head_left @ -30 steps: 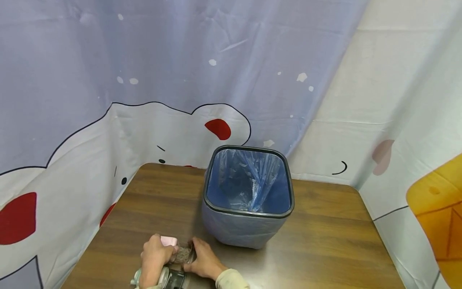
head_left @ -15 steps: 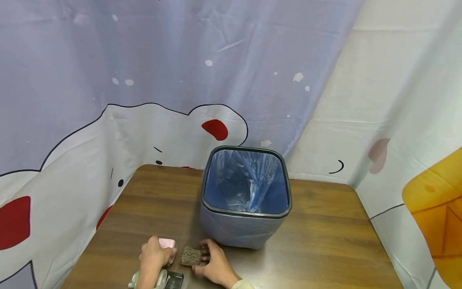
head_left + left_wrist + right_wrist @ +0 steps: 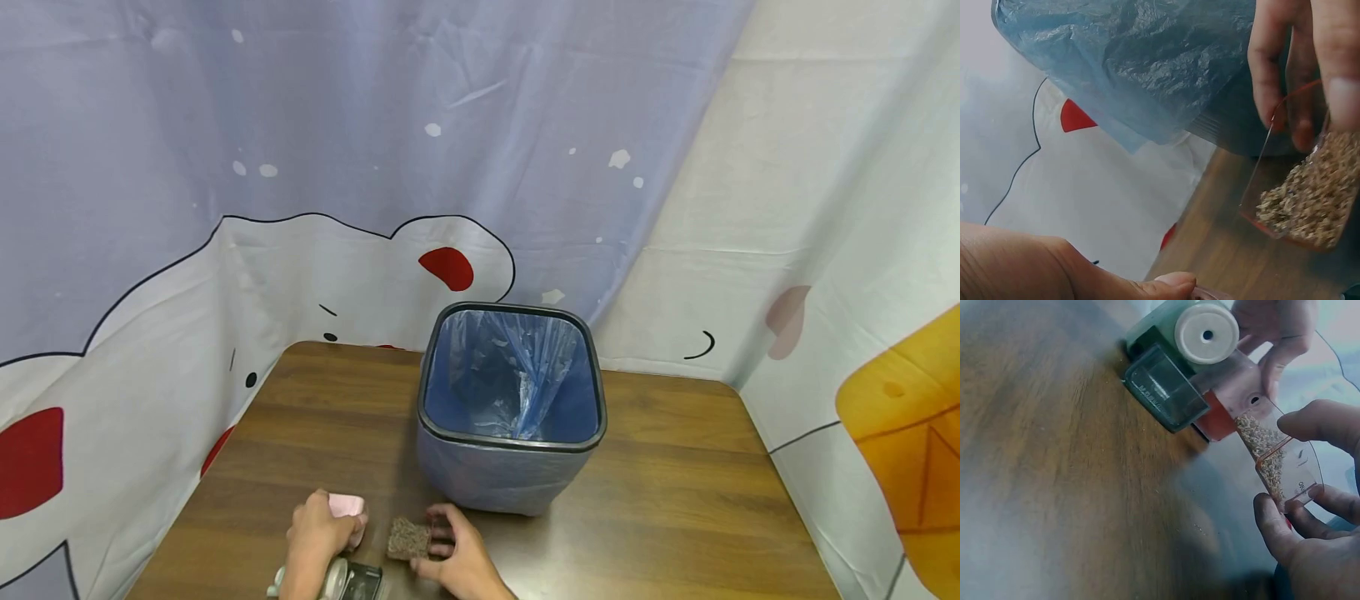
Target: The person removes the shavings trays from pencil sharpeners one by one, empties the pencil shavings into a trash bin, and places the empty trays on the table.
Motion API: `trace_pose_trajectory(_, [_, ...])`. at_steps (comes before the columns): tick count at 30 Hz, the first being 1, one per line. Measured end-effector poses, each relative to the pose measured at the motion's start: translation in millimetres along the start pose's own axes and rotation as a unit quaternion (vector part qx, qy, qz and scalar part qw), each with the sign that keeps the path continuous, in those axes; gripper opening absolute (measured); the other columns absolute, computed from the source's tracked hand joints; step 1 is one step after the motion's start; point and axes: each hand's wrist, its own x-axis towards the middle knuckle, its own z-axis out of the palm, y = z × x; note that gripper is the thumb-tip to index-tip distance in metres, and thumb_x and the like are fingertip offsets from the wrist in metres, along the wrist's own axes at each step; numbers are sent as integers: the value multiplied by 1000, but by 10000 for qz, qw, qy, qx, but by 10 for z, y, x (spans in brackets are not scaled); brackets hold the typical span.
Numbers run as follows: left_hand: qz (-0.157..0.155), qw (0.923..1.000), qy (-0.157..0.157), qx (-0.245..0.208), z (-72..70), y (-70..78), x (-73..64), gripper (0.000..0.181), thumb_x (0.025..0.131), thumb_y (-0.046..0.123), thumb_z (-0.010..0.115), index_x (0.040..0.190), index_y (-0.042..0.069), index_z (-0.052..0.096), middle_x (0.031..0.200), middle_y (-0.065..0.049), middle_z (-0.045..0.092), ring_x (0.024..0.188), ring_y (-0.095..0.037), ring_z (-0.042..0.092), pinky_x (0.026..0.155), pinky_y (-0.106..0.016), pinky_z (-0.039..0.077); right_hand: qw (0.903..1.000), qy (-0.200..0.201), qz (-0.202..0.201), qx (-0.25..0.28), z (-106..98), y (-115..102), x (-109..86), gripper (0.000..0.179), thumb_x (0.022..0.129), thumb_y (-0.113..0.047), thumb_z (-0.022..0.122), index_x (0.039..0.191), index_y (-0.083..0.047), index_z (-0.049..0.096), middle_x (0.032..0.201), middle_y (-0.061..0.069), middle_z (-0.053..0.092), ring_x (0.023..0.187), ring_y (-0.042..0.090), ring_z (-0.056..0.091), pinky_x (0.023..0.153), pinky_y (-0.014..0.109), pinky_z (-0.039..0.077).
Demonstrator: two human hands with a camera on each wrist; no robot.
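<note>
My left hand (image 3: 312, 533) grips a pink pencil sharpener (image 3: 347, 505) near the table's front; its front hole shows in the right wrist view. Just to its right, my right hand (image 3: 465, 557) holds a clear shavings drawer (image 3: 408, 540) between thumb and fingers. Pencil shavings (image 3: 1260, 437) fill much of that drawer, which is clear of the sharpener's body. A second pencil sharpener, green with a white round front (image 3: 1206, 334), stands beside the pink one, its dark drawer (image 3: 1165, 390) in place. The left forearm partly hides it in the head view.
A bin with a black rim (image 3: 512, 447) and a blue plastic liner (image 3: 528, 375) stands on the wooden table (image 3: 675, 483) behind and right of the hands. A printed curtain (image 3: 360, 108) surrounds the table's back and sides.
My right hand has drawn the shavings drawer out to the right, away from the pink pencil sharpener. My left hand stays on the sharpener, almost unmoved.
</note>
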Motion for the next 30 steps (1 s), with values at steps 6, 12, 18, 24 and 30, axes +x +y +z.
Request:
trace_pose_trajectory(6, [-60,10000,-44,-47,12,14,9,68,68,24,74,113,-17,45,84,-30,51,80,-46,51,71,-55,40,9997,-17,69,244,-49,12,-109,61,70,-7,76,122,-2,46,119,21,50,96,22,58,76,28,51])
trace_pose_trajectory(12, [-150,9998,-105,-120,4,32,-6,74,70,26,74,121,-16,41,90,-34,48,82,-48,50,72,-56,42,9977,-14,401,551,-87,29,-182,65,71,-10,76,126,-2,44,125,23,46,98,22,57,75,26,50])
trace_pose_trajectory(18, [-76,9998,89,-132,12,0,-11,74,68,27,75,118,-17,43,88,-33,50,81,-47,52,71,-55,42,9922,-80,351,1193,-109,33,-240,66,71,-2,73,128,2,40,123,25,45,96,28,58,72,27,52])
trace_pose_trajectory(24, [26,9997,206,-132,19,-32,-13,72,67,27,76,115,-17,45,86,-34,52,80,-48,53,70,-57,42,9892,-124,75,1459,-163,-9,-291,68,70,2,72,128,7,37,127,28,40,100,27,57,79,28,51])
trace_pose_trajectory(30, [79,9996,224,-133,14,-41,-16,73,67,27,76,116,-17,44,86,-34,51,79,-47,52,70,-57,42,9903,41,-14,1385,-199,-56,-319,65,70,-1,73,127,2,41,128,30,38,105,23,55,82,27,48])
